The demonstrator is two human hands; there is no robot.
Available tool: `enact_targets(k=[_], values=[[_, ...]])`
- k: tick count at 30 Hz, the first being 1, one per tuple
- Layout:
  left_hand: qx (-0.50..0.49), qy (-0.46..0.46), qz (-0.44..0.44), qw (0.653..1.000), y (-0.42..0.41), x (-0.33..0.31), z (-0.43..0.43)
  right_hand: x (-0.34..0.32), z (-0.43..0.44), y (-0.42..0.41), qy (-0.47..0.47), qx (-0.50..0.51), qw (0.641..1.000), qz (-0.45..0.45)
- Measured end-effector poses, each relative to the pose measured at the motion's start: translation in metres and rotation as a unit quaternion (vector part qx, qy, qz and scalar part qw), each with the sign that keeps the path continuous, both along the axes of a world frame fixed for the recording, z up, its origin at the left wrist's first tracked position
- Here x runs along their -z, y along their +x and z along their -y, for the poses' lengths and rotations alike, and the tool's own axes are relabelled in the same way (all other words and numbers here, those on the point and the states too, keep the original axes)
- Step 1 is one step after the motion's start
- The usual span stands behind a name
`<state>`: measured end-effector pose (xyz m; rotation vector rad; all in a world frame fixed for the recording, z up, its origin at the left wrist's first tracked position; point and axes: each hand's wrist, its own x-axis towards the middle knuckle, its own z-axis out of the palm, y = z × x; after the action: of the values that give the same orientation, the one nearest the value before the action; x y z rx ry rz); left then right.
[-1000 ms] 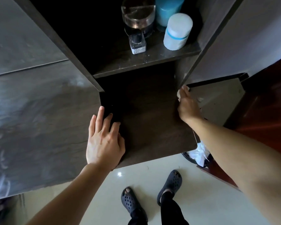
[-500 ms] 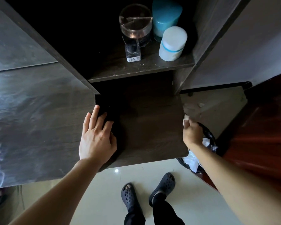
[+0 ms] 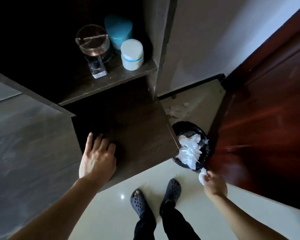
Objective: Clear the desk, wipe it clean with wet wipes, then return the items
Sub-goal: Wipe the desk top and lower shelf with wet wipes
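Observation:
My left hand (image 3: 97,157) rests flat, fingers spread, on the dark wooden desk (image 3: 137,125) near its front edge. Off the desk's right side, my right hand (image 3: 214,183) pinches a crumpled white wipe (image 3: 202,175) just in front of a black-lined bin (image 3: 203,135) that holds white crumpled tissue (image 3: 189,151). On the shelf above the desk stand a clear glass jar (image 3: 93,42), a small glass bottle (image 3: 97,68), a teal container (image 3: 119,30) and a white tub (image 3: 132,54).
A grey board (image 3: 28,135) lies level with the desk on the left. A red-brown door (image 3: 260,129) stands to the right of the bin. My feet in dark clogs (image 3: 154,194) stand on the pale tiled floor; white scraps (image 3: 177,111) lie by the wall.
My right hand has left the desk's right edge and dropped down and right with the wipe, to a spot beside the bin. My left hand stays flat on the desk.

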<state>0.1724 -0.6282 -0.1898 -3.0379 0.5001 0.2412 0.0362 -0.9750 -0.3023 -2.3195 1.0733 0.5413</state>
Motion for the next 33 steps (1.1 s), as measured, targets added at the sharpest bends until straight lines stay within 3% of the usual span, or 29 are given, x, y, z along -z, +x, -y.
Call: enact_targets(k=[5,8,16,22,27,33], values=[[0.033,-0.173,-0.03,0.984,0.006,0.025,0.093,0.012,0.013,0.007,0.037,0.119,0.992,-0.003],[0.054,-0.213,-0.03,0.975,0.017,0.052,0.145,0.04,0.024,0.02,0.054,0.174,0.983,0.002],[0.055,-0.155,0.005,0.986,0.051,0.135,0.186,0.147,0.037,0.078,0.101,0.199,0.974,-0.047],[0.055,-0.17,0.015,0.984,0.048,0.146,0.184,0.205,0.039,0.113,0.118,0.168,0.975,-0.08],[0.059,-0.169,0.008,0.984,0.049,0.146,0.183,0.215,0.038,0.105,0.181,0.188,0.963,-0.07],[0.052,-0.139,-0.014,0.989,0.048,0.14,0.183,0.169,0.038,0.091,0.207,0.129,0.968,-0.052]])
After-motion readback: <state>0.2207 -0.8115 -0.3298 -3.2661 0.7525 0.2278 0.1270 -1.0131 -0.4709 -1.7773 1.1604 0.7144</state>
